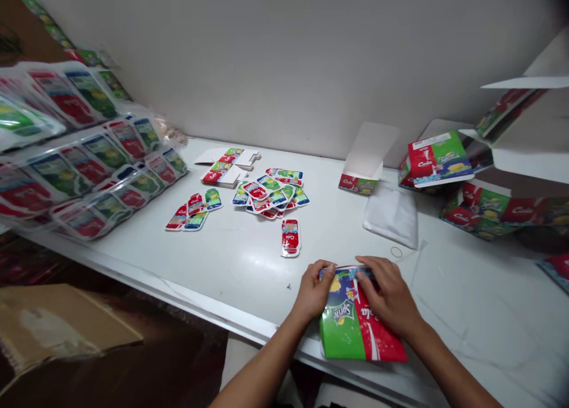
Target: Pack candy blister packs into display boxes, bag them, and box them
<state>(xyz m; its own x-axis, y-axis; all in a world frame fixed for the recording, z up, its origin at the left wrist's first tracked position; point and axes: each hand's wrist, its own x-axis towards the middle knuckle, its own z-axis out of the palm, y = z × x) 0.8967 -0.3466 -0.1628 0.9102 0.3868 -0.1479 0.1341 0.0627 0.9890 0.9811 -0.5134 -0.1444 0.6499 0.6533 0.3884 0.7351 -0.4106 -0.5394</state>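
A pale counter (249,271) spans the view. At its left, clear-wrapped packs (89,168) stack up in rows, printed with red and green cans; their lettering is too small to read. A brown cardboard box (71,325) stands below, in front of the counter.

At the counter's near edge, toward the right, is a green-and-red box (342,340) reading "Sprite" on the green side and "Cola", partly covered, on the red. Both hands pinch its far edge: the left hand (315,289) at the Sprite side, the right hand (391,295) over the red side, thumbs on the printed face.

Farther right, another printed box (447,159) reads "Cola" and "Sprite". A white plastic bag (391,218) lies near a small open carton (358,184) marked "Cola".

Flat cartons (222,174) also say "Cola". Beside them are heaped can-shaped packets (271,194); one single packet (290,239) reads "Cola". The smallest thing is a rubber band (396,252).
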